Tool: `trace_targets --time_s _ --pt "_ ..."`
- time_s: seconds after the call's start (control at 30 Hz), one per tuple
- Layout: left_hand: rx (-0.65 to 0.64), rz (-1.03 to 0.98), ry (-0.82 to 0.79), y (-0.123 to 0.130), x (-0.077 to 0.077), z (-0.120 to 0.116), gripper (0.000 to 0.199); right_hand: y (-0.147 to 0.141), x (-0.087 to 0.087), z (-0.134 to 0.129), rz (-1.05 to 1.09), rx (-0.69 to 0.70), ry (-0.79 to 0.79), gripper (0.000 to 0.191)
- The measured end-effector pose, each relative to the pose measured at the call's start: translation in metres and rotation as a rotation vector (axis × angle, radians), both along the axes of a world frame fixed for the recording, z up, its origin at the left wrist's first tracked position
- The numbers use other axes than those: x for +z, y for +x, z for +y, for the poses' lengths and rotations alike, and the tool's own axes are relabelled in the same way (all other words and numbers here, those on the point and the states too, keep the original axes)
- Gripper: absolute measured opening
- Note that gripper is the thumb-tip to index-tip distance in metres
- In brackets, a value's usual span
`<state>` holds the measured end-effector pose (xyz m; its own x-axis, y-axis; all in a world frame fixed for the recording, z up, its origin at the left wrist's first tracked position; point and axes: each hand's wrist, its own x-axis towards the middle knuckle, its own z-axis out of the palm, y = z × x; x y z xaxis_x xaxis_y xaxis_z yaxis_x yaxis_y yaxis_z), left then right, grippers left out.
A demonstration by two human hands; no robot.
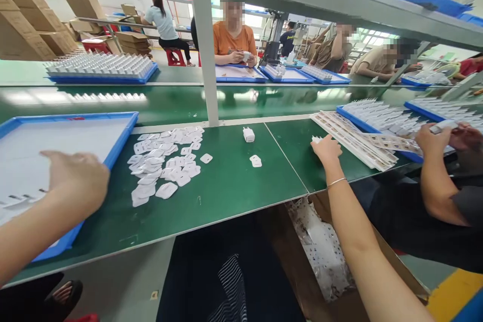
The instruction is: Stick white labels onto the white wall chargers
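My left hand (77, 178), smeared by motion, is over a blue-rimmed tray (109, 158) with a white lining. Its fingers are mostly hidden, and a few small plugs (22, 198) stand in the tray below it. My right hand (327, 150) reaches out to the right and grips a white plug charger (316, 139), largely covered by the fingers. Between the hands, another white plug charger (248, 135) rests on the green table (226, 186). Nearer to me lie a couple of flat white cover pieces (255, 161). A loose heap of similar white pieces (162, 161) spreads beside the tray.
Stacked white strips with cut-outs (350, 141) lie right of my right hand, against a tray of chargers (385, 118). A co-worker's hands (433, 138) work close by. A metal post (206, 45) rises at the table's back. Below stands an open carton (320, 246).
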<state>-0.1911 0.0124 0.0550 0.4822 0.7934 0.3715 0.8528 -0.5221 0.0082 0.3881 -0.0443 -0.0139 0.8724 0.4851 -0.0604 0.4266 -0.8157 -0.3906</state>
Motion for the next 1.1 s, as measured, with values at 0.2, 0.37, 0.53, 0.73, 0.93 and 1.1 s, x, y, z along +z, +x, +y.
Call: trace_targets --time_s 0.2,0.37,0.53,0.73,0.93,1.1 --pt "-0.218 0.353 0.140 0.132 0.017 -0.038 0.055 -0.061 0.034 -0.013 0.034 0.390 0.053 0.086" --pt "-0.510 0.125 0.098 0.210 -0.018 -0.042 0.077 -0.163 0.065 -0.020 0.344 1.031 0.194 0.101" --pt "-0.588 -0.214 -0.050 0.215 -0.053 -0.016 0.050 -0.191 0.080 -0.011 0.573 1.255 0.199 0.104" --pt "-0.426 -0.598 -0.270 0.196 -0.067 -0.002 0.037 -0.128 0.050 0.030 0.686 1.440 0.059 0.055" --pt "-0.292 -0.755 -0.434 0.185 -0.072 -0.001 0.048 -0.110 0.010 0.042 0.415 1.364 -0.062 0.043" --pt "-0.267 -0.779 -0.529 0.185 -0.068 -0.007 0.043 -0.118 0.007 0.038 0.357 1.324 -0.079 0.023"
